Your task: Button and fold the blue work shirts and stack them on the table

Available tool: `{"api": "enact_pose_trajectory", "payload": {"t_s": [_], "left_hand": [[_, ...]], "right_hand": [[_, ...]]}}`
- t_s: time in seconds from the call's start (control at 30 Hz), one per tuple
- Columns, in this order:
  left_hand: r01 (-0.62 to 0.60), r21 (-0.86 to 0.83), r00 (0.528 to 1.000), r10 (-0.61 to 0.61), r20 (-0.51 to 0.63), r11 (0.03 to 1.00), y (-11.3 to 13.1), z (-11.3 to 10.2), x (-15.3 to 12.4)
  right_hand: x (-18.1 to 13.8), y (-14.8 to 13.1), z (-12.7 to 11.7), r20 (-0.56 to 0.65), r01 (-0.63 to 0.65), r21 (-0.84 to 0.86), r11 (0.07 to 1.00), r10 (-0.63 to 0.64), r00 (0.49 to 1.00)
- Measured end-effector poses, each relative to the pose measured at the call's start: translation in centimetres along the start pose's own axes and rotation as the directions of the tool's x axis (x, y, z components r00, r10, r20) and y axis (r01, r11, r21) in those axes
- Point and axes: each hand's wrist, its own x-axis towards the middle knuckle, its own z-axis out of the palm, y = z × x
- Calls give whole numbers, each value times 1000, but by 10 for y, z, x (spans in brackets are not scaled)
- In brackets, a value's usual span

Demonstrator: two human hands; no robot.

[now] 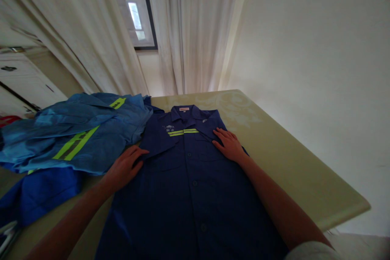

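A dark blue work shirt (170, 195) lies front up on the table, its collar at the far end and its buttons running down the middle. Both short sleeves are folded inward over the chest, beside a yellow-grey reflective stripe. My left hand (126, 166) rests at the shirt's left edge by the folded sleeve, fingers stretched out. On the right sleeve fold lies my right hand (230, 145), flat with its fingers spread. Neither hand grips the cloth.
A heap of light blue garments (100, 142) with reflective bands lies to the left, over a brighter blue cloth (50, 193). The pale green table (286, 162) ends at a white wall on the right. Curtains (198, 28) hang behind; a white cabinet (27, 77) stands far left.
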Motion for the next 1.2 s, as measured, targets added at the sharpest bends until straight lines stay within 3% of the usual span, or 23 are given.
{"api": "enact_pose_trajectory", "payload": {"t_s": [0.13, 0.23, 0.3, 0.47, 0.67, 0.77, 1.03, 1.2], "left_hand": [[134, -51, 989, -131, 64, 990, 8, -1, 14], [198, 75, 975, -189, -114, 977, 0, -1, 25], [274, 133, 954, -252, -159, 953, -8, 1, 29], [484, -21, 874, -482, 62, 875, -21, 4, 34], [581, -363, 812, -545, 208, 728, -46, -2, 32], [581, -443, 811, -531, 244, 683, -48, -5, 36], [565, -393, 819, -549, 165, 725, -29, -14, 64], [579, -342, 815, -517, 261, 741, -37, -20, 69]], "right_hand": [[0, 1, 1, -2, -1, 6, 1000, 1, 1000], [0, 1, 2, -4, 2, 9, 1000, -2, 1000], [0, 1, 1, -4, 5, 10, 1000, -5, 1000], [0, 1, 1, 3, 6, 2, 1000, -6, 1000], [0, 1, 2, -6, 3, 0, 1000, -3, 1000], [1, 1, 2, -12, 7, 5, 1000, -7, 1000], [0, 1, 2, -12, 9, 19, 1000, -8, 1000], [1, -1, 1, 0, -7, 14, 1000, 7, 1000]]}}
